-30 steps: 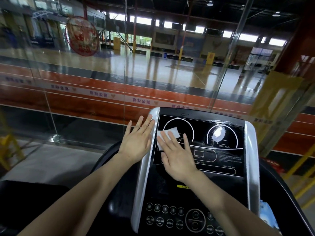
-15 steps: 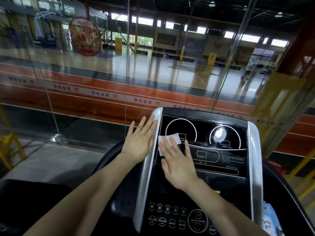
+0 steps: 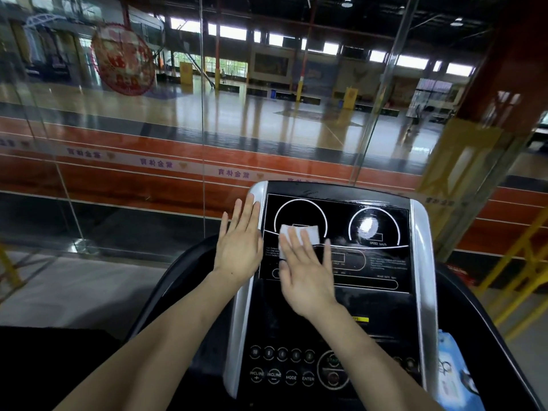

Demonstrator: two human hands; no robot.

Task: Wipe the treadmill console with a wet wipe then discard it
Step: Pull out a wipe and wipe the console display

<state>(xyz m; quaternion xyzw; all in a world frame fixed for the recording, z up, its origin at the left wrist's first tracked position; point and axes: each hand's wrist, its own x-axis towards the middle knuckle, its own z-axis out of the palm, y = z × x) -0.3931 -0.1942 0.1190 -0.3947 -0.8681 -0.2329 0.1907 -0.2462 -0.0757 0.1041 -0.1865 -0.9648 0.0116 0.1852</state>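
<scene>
The treadmill console (image 3: 382,262) is a black glossy panel with two dial outlines and silver side rails. A white wet wipe (image 3: 308,232) lies flat on its left dial. My right hand (image 3: 305,271) presses the wipe down with flat, spread fingers, and only the wipe's upper part shows beyond my fingertips. My left hand (image 3: 240,244) rests flat and open against the console's left silver rail, holding nothing.
A row of round buttons (image 3: 281,354) sits on the lower panel. A blue wet-wipe pack (image 3: 453,372) lies in the tray at the right. A glass wall (image 3: 201,120) stands right behind the console. Yellow railings (image 3: 516,280) are at the far right.
My right hand has slid the wipe slightly to the right across the left dial. My left hand has stayed on the left rail.
</scene>
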